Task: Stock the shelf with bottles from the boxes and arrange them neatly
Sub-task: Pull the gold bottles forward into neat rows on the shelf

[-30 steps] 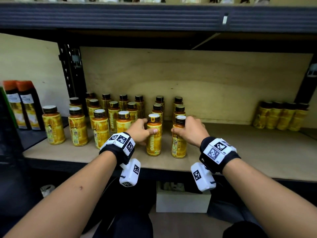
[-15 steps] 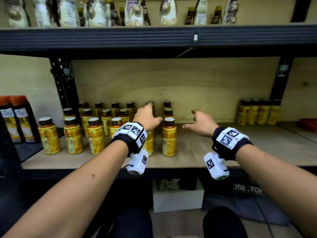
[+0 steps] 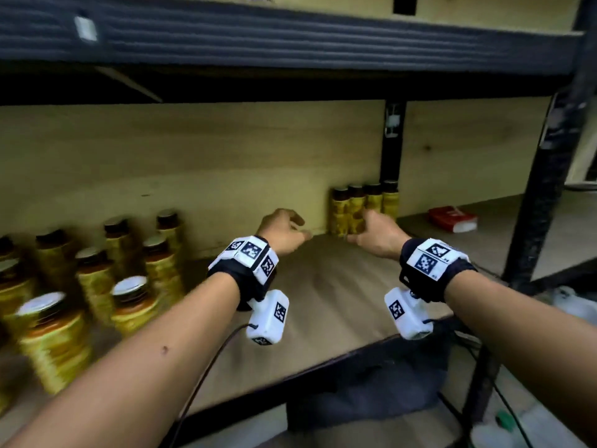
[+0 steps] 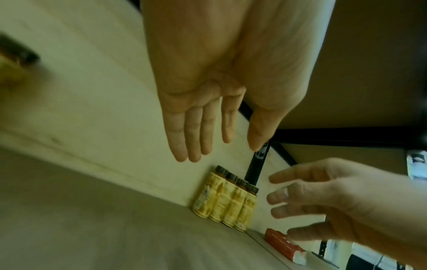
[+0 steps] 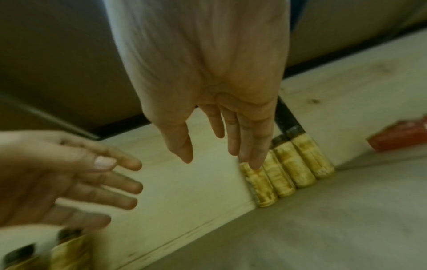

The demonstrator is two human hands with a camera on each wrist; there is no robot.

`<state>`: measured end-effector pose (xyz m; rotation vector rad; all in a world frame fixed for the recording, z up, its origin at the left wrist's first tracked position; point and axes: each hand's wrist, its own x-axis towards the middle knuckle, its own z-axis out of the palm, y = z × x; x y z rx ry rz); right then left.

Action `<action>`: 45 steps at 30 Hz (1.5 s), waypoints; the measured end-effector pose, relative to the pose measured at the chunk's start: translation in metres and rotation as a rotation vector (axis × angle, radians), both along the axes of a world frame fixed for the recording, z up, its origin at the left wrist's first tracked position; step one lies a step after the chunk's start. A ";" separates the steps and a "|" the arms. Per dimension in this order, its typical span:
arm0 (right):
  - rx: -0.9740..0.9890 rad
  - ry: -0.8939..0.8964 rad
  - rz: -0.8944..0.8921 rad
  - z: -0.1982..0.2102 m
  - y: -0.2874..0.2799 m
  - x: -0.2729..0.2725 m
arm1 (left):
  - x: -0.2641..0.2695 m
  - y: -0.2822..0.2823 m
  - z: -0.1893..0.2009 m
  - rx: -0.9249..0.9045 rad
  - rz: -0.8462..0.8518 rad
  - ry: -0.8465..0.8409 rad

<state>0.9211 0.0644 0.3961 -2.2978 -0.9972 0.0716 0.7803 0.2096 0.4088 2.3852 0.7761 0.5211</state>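
Observation:
Several yellow-labelled bottles with dark caps (image 3: pixel 363 205) stand in a tight row against the back wall of the wooden shelf (image 3: pixel 323 295), also seen in the left wrist view as the bottle row (image 4: pixel 227 201) and in the right wrist view as the bottle row (image 5: pixel 289 171). A bigger group of the same bottles (image 3: pixel 97 279) stands blurred at the left. My left hand (image 3: pixel 284 229) (image 4: pixel 208 131) and right hand (image 3: pixel 374 232) (image 5: pixel 217 138) reach over the shelf towards the back row, fingers straight and holding nothing. Neither hand touches a bottle.
A red and white packet (image 3: pixel 452 218) lies on the neighbouring shelf section to the right. Black metal uprights (image 3: pixel 536 202) frame the bay, and a dark shelf beam (image 3: pixel 290 37) runs overhead. A dark bag (image 3: pixel 371 392) sits below the shelf edge.
Both hands have let go of the two front bottles in the left group and moved right towards the row at the back wall. My view has swung right with them.

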 end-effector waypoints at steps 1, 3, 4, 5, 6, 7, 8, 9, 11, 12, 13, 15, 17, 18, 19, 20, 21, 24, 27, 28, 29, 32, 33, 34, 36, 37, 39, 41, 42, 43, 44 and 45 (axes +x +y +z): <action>0.014 0.052 -0.009 -0.006 0.004 0.022 | 0.018 0.004 -0.005 -0.050 -0.042 0.011; 0.051 0.138 -0.008 -0.018 0.013 0.062 | 0.053 0.013 -0.014 -0.123 -0.102 0.026; 0.082 0.178 -0.009 -0.023 0.019 0.080 | 0.070 0.020 -0.019 -0.150 -0.116 0.025; 0.117 0.206 -0.013 -0.025 0.025 0.095 | 0.086 0.027 -0.024 -0.175 -0.126 0.018; 0.158 0.232 -0.024 -0.026 0.031 0.109 | 0.101 0.034 -0.029 -0.194 -0.129 0.013; 0.190 0.249 -0.037 -0.028 0.039 0.124 | 0.116 0.041 -0.033 -0.211 -0.131 0.009; 0.222 0.260 -0.041 -0.027 0.046 0.138 | 0.130 0.048 -0.037 -0.238 -0.126 0.005; 0.235 0.261 -0.030 -0.026 0.053 0.151 | 0.143 0.054 -0.041 -0.269 -0.118 -0.004; 0.243 0.277 -0.002 -0.026 0.068 0.178 | 0.165 0.063 -0.046 -0.344 -0.114 -0.039; 0.247 0.295 0.008 -0.029 0.077 0.191 | 0.176 0.067 -0.048 -0.385 -0.115 -0.067; 0.252 0.298 0.012 -0.034 0.086 0.205 | 0.185 0.069 -0.049 -0.428 -0.120 -0.100; 0.263 0.298 0.024 -0.053 0.109 0.240 | 0.200 0.073 -0.050 -0.498 -0.122 -0.157; 0.248 0.304 0.058 -0.073 0.128 0.270 | 0.213 0.074 -0.050 -0.539 -0.139 -0.200; 0.235 0.304 0.092 -0.079 0.136 0.279 | 0.219 0.076 -0.052 -0.555 -0.152 -0.220; 0.223 0.312 0.106 -0.080 0.141 0.282 | 0.224 0.077 -0.054 -0.566 -0.161 -0.252; 0.229 0.318 0.099 -0.074 0.140 0.272 | 0.227 0.079 -0.056 -0.574 -0.157 -0.282; 0.240 0.316 0.081 -0.072 0.141 0.268 | 0.227 0.080 -0.058 -0.584 -0.146 -0.312; 0.238 0.373 0.075 -0.077 0.149 0.264 | 0.220 0.088 -0.066 -0.589 -0.109 -0.354; 0.212 0.388 0.098 -0.056 0.146 0.205 | 0.196 0.100 -0.071 -0.491 -0.044 -0.358; 0.209 0.416 0.134 -0.051 0.147 0.186 | 0.186 0.106 -0.072 -0.448 -0.005 -0.351; 0.202 0.442 0.178 -0.047 0.152 0.169 | 0.173 0.111 -0.071 -0.406 0.050 -0.348; 0.195 0.455 0.282 -0.046 0.180 0.127 | 0.128 0.128 -0.072 -0.312 0.236 -0.359; 0.193 0.453 0.308 -0.047 0.191 0.112 | 0.112 0.134 -0.070 -0.279 0.295 -0.348; 0.191 0.441 0.330 -0.050 0.205 0.099 | 0.097 0.141 -0.069 -0.253 0.351 -0.339; 0.188 0.427 0.378 -0.058 0.235 0.077 | 0.068 0.153 -0.067 -0.234 0.459 -0.334; 0.188 0.417 0.397 -0.061 0.245 0.064 | 0.056 0.158 -0.066 -0.230 0.503 -0.339; 0.187 0.379 0.401 -0.058 0.255 0.036 | 0.036 0.169 -0.066 -0.219 0.559 -0.343; 0.179 0.344 0.347 -0.057 0.262 0.024 | 0.026 0.179 -0.067 -0.215 0.569 -0.342; 0.178 0.328 0.318 -0.058 0.266 0.023 | 0.024 0.182 -0.067 -0.214 0.560 -0.343; 0.180 0.310 0.289 -0.059 0.269 0.025 | 0.023 0.184 -0.067 -0.213 0.549 -0.343; 0.183 0.287 0.261 -0.060 0.270 0.028 | 0.023 0.186 -0.067 -0.214 0.544 -0.345; 0.187 0.270 0.235 -0.060 0.271 0.031 | 0.023 0.187 -0.067 -0.215 0.541 -0.352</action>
